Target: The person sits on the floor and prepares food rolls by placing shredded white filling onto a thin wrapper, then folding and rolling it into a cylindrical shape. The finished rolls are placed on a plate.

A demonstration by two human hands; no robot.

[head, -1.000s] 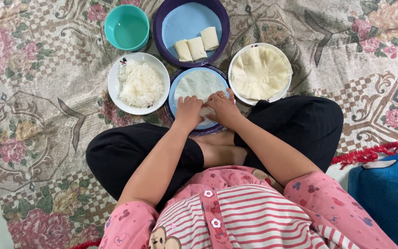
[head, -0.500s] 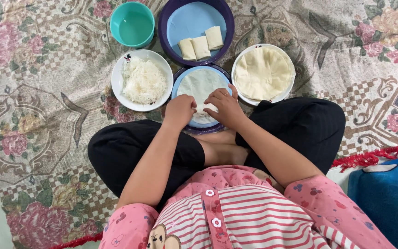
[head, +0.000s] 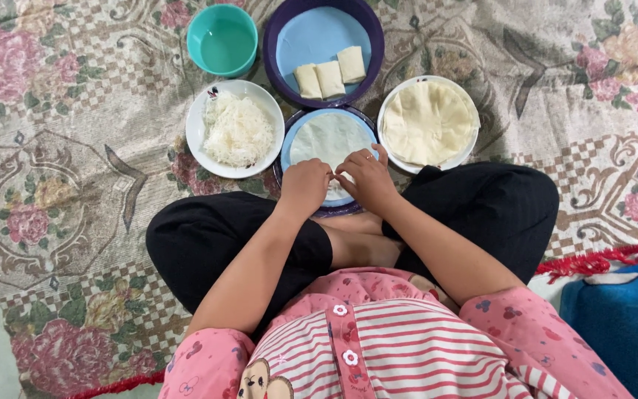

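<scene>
Presently, the following items are recorded on a floral patterned rug (head: 75,170), viewed from above a seated, cross-legged person.

Item one: a round wrapper sheet (head: 328,140), pale and thin, laid flat on a blue plate (head: 288,151) directly in front of the knees. Its near edge is covered by both hands.

Item two: the left hand (head: 304,186), fingers curled narrowly, pressed onto the near edge of the wrapper. Whether anything is pinched inside cannot be told.

Item three: the right hand (head: 365,177), fingers bent and drawn together, touching the left at the fingertips over the same edge; a fold of wrapper appears to be held beneath it.

Item four: a white plate of shredded white filling (head: 236,131), set just left of the blue plate.

Item five: a white plate stacked with wrappers (head: 427,122), set just right.

Item six: a purple basin (head: 324,50) beyond, containing three finished rolls (head: 330,74) side by side.

Item seven: a teal bowl (head: 222,38), far left of the basin.
</scene>
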